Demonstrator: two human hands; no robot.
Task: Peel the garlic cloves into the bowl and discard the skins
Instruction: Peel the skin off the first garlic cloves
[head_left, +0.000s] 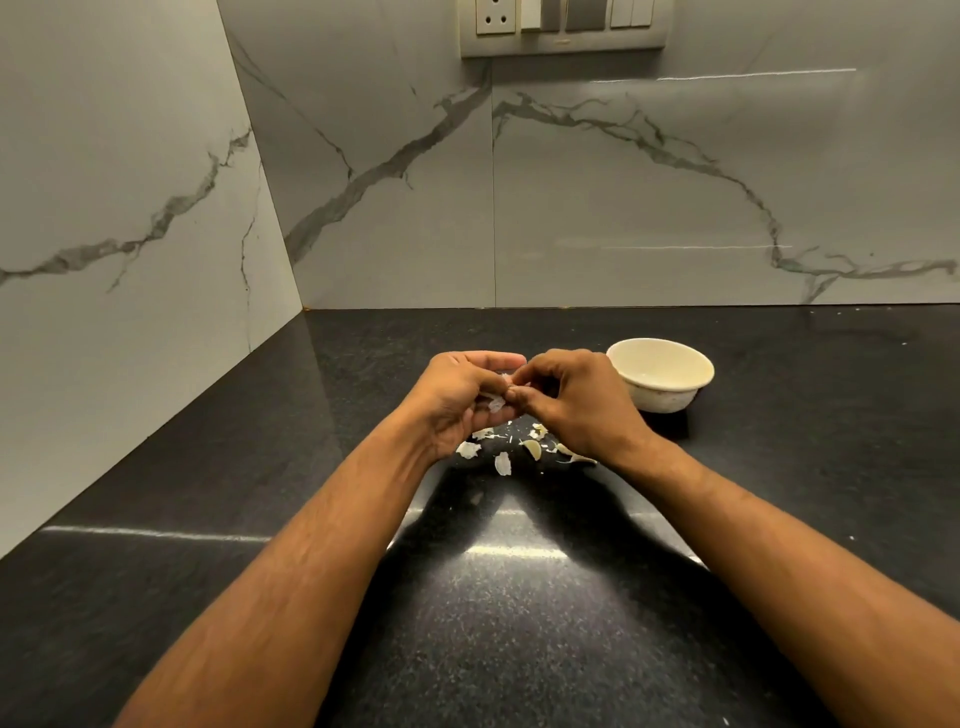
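The fingertips of both hands meet above the black countertop (519, 597), pinched together on a small garlic clove (497, 401) that is mostly hidden between them; only a pale, papery bit of it shows at the point where the thumbs touch. The left hand (462, 400) is turned palm-up and inward, its fingers curled over the top of the clove and its thumb pressed in from below. The right hand (576, 402) faces it knuckles-up, its fingers bent tightly and its thumb and forefinger nipping the same clove from the right side. Whether skin is coming loose at this moment cannot be told.

Directly under the hands, on the counter, lies a scatter of garlic skins (503, 463), white flakes spread between the two wrists. Among them sits a loose garlic clove (532, 450), curved and yellowish, just beside the right wrist, and another pale piece partly tucked under that wrist.

A cream bowl (661, 373) stands upright on the counter just to the right of the right hand, close to its knuckles but apart from them. What lies inside it is not clear.

Behind rises a marble-veined wall (623, 197), with a switch plate (563, 26) at the top edge.
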